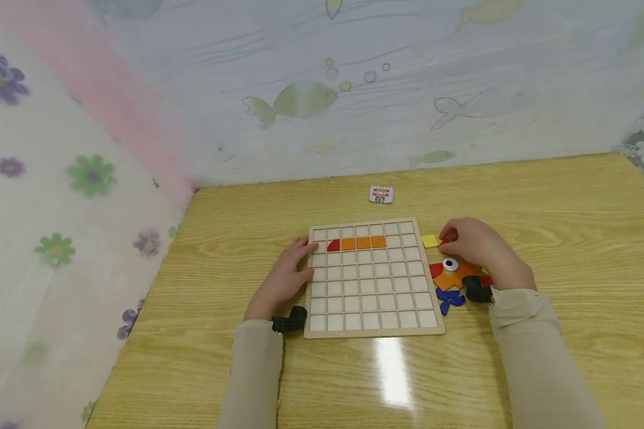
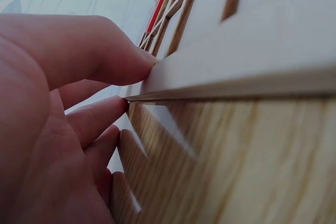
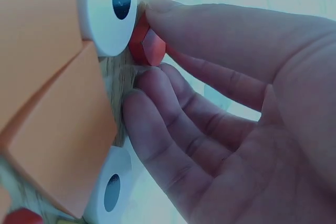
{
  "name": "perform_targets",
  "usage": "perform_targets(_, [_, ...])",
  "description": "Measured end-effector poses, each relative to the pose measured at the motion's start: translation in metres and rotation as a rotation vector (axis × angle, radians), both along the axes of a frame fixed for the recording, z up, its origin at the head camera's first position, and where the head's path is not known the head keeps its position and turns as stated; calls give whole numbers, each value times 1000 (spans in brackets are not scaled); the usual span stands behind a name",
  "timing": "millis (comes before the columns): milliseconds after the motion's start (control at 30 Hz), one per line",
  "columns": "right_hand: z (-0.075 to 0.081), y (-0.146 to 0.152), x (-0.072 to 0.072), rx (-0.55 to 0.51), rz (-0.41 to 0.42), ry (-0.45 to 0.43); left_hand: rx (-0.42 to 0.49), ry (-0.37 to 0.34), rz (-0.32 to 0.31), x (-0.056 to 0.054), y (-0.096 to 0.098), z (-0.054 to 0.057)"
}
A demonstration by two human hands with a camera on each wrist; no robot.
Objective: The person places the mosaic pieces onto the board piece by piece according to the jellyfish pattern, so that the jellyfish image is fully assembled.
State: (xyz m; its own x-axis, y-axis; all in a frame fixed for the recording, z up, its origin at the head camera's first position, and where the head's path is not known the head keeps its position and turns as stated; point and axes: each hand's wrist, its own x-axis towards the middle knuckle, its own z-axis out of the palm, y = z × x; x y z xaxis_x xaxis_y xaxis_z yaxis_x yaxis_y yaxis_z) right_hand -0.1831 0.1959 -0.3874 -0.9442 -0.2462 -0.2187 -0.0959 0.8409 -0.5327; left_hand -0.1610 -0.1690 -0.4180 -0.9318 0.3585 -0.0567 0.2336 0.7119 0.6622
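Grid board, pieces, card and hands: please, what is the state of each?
Grid board: flat, partly filled
Orange squares: set in board, side by side
Curved red piece: set in board
Yellow square: loose beside board
Blue pieces: loose, outside board
Eye discs: face up, outside board
Picture card: face up
Left hand: touching board's left edge
Right hand: pinching a small red piece

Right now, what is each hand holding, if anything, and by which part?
The right hand pinches a red piece by its edge. The left hand only touches the grid board along its left rim.
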Motion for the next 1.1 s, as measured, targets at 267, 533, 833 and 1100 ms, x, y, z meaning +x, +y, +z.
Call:
perform_targets(267, [3, 0, 1, 13, -33, -4, 17, -19, 24, 0, 0, -1])
perform_targets(533, [3, 1, 3, -33, -46, 8, 16, -31, 32, 1, 1, -1])
perform_targets(833, [6, -1, 1, -45, -76, 89, 12, -28, 31, 0, 1, -2])
perform_targets(1100, [6, -8, 0, -74, -54, 102, 11, -26, 36, 1, 1, -1])
